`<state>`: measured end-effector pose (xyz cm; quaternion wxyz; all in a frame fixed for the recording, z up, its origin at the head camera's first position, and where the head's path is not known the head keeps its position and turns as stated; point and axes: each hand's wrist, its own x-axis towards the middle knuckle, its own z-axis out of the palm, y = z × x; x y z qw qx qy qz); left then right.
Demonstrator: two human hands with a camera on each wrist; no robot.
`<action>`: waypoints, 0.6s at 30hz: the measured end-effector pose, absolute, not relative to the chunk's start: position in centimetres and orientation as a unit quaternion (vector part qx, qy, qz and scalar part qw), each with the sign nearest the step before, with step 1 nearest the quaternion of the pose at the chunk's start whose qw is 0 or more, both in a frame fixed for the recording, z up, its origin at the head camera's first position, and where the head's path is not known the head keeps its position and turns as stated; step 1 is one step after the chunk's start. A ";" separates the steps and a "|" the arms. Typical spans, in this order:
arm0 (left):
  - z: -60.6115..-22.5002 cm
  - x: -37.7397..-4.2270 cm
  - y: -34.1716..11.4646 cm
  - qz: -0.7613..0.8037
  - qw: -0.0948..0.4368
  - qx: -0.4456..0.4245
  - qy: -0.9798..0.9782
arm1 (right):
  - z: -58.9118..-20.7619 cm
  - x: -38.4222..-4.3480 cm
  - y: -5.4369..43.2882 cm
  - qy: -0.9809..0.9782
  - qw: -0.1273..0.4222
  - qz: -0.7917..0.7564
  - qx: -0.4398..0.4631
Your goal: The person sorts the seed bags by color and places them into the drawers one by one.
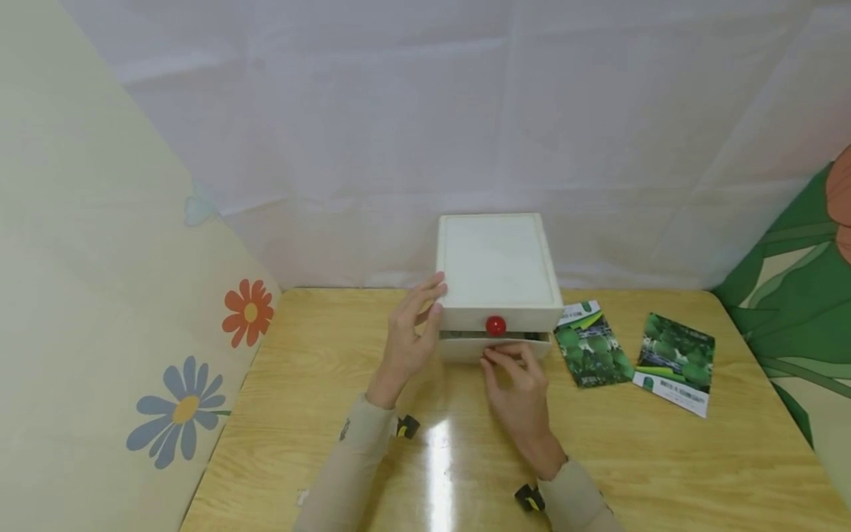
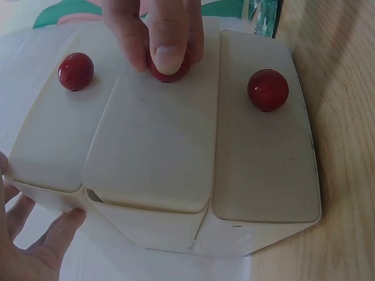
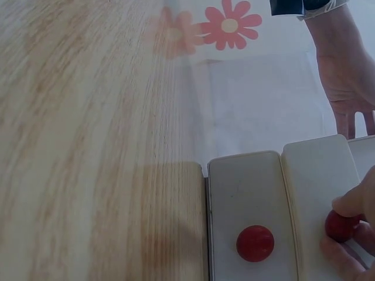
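Note:
A white three-drawer cabinet [image 1: 495, 258] stands on the table, each drawer front bearing a round red knob. My right hand [image 1: 521, 395] pinches the middle drawer's knob [image 3: 340, 227] between thumb and fingers. That middle drawer [image 2: 155, 137] juts a little out past the other two, and a narrow dark gap shows above its front in the head view. Against the cabinet's left side, near the upper front corner, my left hand [image 1: 407, 340] rests with fingers extended. The top knob [image 2: 75, 71] and the bottom knob [image 2: 268, 90] are untouched.
Two green-covered booklets [image 1: 594, 351] lie on the wooden table [image 1: 319, 384] right of the cabinet. A pale cloth [image 1: 372, 148] hangs behind it. Flower-printed panels [image 1: 100, 258] stand at both sides.

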<state>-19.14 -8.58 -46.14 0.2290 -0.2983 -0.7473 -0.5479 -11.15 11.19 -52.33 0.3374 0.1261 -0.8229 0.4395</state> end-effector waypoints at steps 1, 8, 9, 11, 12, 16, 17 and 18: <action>-46.1 -19.1 -8.6 -0.547 0.228 -0.297 -0.748 | -52.3 -11.2 11.2 -0.822 0.339 0.439 0.126; -46.1 -19.1 -8.5 -0.543 0.236 -0.302 -0.747 | -52.4 -11.4 11.1 -0.818 0.347 0.441 0.128; -46.1 -19.1 -8.5 -0.544 0.236 -0.302 -0.747 | -52.4 -11.5 11.1 -0.817 0.348 0.441 0.128; -46.1 -19.1 -8.5 -0.544 0.237 -0.302 -0.746 | -52.3 -11.5 11.1 -0.818 0.347 0.442 0.127; -46.0 -19.1 -8.5 -0.545 0.237 -0.301 -0.746 | -52.3 -11.6 11.1 -0.818 0.346 0.442 0.126; -45.9 -19.0 -8.5 -0.547 0.239 -0.300 -0.744 | -52.1 -11.7 11.0 -0.825 0.331 0.443 0.116; -45.9 -19.0 -8.4 -0.547 0.239 -0.301 -0.743 | -52.1 -11.7 11.0 -0.827 0.327 0.443 0.112; -45.9 -19.0 -8.4 -0.547 0.239 -0.302 -0.743 | -52.1 -11.7 11.0 -0.828 0.325 0.443 0.109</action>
